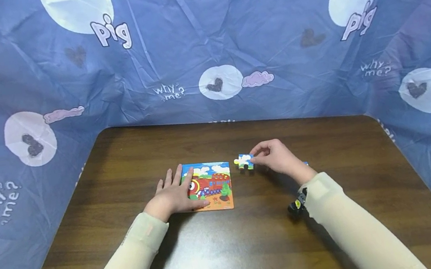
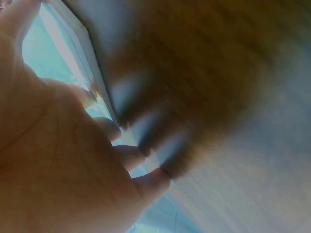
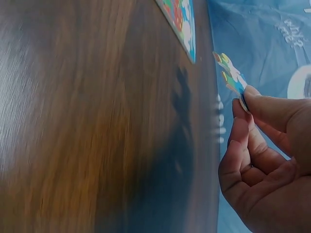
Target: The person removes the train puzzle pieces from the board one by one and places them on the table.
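Observation:
A square picture puzzle point(image 1: 222, 179) with a red train, green trees and a blue sky lies on the table. My left hand point(image 1: 175, 195) rests over its left side with fingers spread, thumb along the lower edge. To the right of it, my right hand point(image 1: 278, 157) pinches a puzzle piece point(image 1: 244, 161) between thumb and fingertips. That jigsaw piece point(image 3: 234, 75) is blue, white and yellow-green, and is held up off the tabletop in the right wrist view. In the left wrist view, the fingers point(image 2: 129, 156) reach at the board's pale edge; much there is blurred.
A small blue item point(image 1: 306, 163) peeks out behind the right wrist, mostly hidden. A dark camera point(image 1: 296, 206) hangs under the right cuff. Blue printed cloth point(image 1: 170, 57) walls the brown wooden table point(image 1: 233, 252) at the back and sides.

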`<act>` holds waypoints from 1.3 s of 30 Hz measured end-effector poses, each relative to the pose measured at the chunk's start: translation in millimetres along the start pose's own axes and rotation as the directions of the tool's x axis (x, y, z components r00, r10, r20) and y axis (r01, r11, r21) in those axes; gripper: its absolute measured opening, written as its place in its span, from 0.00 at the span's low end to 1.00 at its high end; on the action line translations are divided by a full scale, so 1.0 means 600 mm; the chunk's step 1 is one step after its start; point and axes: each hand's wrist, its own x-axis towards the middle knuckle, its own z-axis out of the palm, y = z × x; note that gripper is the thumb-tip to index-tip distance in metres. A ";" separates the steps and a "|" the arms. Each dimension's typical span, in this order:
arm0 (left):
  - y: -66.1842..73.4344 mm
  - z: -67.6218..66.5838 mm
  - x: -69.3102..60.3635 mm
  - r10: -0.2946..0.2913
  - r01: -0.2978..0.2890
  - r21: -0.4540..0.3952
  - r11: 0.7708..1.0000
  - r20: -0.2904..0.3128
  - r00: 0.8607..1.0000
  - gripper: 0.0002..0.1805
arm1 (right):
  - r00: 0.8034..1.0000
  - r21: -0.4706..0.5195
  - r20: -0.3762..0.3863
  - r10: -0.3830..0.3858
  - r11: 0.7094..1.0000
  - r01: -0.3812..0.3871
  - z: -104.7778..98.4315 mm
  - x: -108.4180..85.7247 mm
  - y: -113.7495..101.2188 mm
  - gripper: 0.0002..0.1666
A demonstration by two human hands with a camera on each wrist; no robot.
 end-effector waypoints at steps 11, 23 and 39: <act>-0.003 0.004 0.004 0.009 -0.009 -0.006 1.000 -0.005 1.000 0.70 | 0.997 -0.003 -0.011 0.081 0.997 -0.081 -0.052 -0.031 0.035 0.10; -0.010 0.007 0.014 -0.003 0.003 0.002 1.000 0.018 1.000 0.72 | 0.982 -0.044 0.041 0.183 0.982 -0.181 -0.092 -0.042 0.064 0.10; 0.019 -0.026 -0.028 0.008 -0.009 0.010 1.000 0.016 1.000 0.63 | 0.982 -0.079 0.080 0.172 0.983 -0.166 -0.097 -0.043 0.086 0.09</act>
